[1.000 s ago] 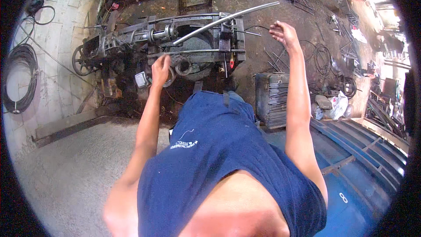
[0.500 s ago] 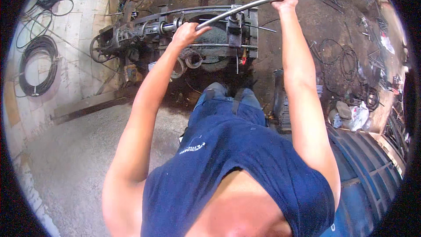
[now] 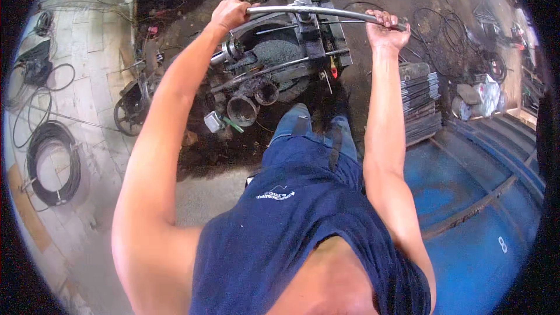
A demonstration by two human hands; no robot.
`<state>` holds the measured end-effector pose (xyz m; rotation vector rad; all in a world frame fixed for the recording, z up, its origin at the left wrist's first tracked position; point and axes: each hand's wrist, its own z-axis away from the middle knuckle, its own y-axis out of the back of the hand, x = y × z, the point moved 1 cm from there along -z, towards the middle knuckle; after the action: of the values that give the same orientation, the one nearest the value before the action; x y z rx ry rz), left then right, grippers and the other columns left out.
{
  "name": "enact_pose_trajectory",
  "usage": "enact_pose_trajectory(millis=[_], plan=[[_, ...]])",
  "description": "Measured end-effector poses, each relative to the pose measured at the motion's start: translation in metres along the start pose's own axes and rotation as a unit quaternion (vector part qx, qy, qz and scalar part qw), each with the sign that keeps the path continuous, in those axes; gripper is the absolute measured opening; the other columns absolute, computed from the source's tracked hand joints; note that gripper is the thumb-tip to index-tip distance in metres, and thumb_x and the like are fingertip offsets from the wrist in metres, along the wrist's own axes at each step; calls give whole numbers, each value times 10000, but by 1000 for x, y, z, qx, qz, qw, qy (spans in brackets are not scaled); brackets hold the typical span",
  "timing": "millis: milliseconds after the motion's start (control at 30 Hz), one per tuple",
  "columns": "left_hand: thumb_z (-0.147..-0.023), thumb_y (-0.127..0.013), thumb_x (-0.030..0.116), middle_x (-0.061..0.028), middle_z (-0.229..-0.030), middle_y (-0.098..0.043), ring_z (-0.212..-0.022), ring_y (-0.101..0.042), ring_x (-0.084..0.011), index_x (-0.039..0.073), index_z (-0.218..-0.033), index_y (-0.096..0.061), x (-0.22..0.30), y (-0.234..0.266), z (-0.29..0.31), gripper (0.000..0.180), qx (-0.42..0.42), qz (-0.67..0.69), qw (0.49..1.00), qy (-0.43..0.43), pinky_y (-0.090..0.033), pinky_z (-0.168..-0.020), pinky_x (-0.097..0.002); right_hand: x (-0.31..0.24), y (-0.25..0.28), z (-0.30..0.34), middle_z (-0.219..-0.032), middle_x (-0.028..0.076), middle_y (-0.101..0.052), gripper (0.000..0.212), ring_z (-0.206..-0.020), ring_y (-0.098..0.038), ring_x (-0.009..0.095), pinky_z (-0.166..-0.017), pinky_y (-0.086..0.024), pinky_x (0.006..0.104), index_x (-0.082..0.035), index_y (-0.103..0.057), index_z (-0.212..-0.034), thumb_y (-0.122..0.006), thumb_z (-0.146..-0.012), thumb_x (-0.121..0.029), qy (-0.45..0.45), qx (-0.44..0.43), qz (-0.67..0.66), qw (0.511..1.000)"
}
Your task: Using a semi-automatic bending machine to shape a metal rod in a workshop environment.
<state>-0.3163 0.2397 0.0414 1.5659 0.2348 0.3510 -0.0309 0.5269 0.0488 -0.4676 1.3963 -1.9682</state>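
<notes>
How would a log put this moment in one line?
Left hand: holds metal rod near one end | right hand: holds near other end | machine: behind rod in view

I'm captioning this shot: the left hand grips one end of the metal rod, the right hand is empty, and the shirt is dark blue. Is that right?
Not quite: the right hand isn't empty. The head view shows it gripping the metal rod near the other end. The left hand does grip one end, and the shirt is dark blue.
</notes>
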Motion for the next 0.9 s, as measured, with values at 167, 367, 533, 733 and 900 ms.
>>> enact_pose_trajectory(millis=[167, 367, 533, 733, 900], plan=[[-875, -579, 309, -208, -738, -646, -740, -634, -404, 104, -790, -691, -1, 0, -13, 248, -10, 15, 1000, -25, -515, -680, -487, -8, 10, 9, -535, 55, -288, 571, -586, -313, 222, -750, -314, 419, -116, -308, -553, -251, -889, -574, 24, -27, -8, 999], [-938, -528, 426, -216, -696, -644, -689, -640, -416, 83, -734, -698, 5, 7, -5, 434, -17, 13, 999, 35, -525, -667, -492, -1, 4, 5, -510, 60, -286, 471, -538, -310, 230, -702, -320, 409, -123, -305, -524, -381, -772, -517, -5, 44, 1, 999], [-904, -571, 447, -199, -689, -654, -677, -652, -393, 89, -719, -706, 33, 13, -2, 425, -24, -7, 996, 88, -536, -652, -474, -17, -3, -28, -462, 25, -241, 430, -447, -234, 181, -610, -290, 366, -142, -268, -510, -386, -737, -488, -32, 98, 17, 995], [-905, -573, 461, -195, -655, -641, -653, -646, -393, 92, -701, -693, 57, 35, -17, 439, -25, -27, 994, 104, -531, -648, -482, -38, 5, -48, -463, 24, -223, 349, -430, -247, 174, -569, -288, 359, -151, -268, -521, -373, -755, -388, -49, 145, -2, 988], [-873, -613, 405, -186, -671, -655, -674, -657, -375, 73, -698, -696, 69, 41, -20, 384, -69, -38, 985, 150, -528, -635, -464, -41, 10, -57, -469, 17, -200, 280, -416, -229, 174, -550, -288, 361, -155, -265, -532, -366, -743, -309, -56, 150, 31, 987]])
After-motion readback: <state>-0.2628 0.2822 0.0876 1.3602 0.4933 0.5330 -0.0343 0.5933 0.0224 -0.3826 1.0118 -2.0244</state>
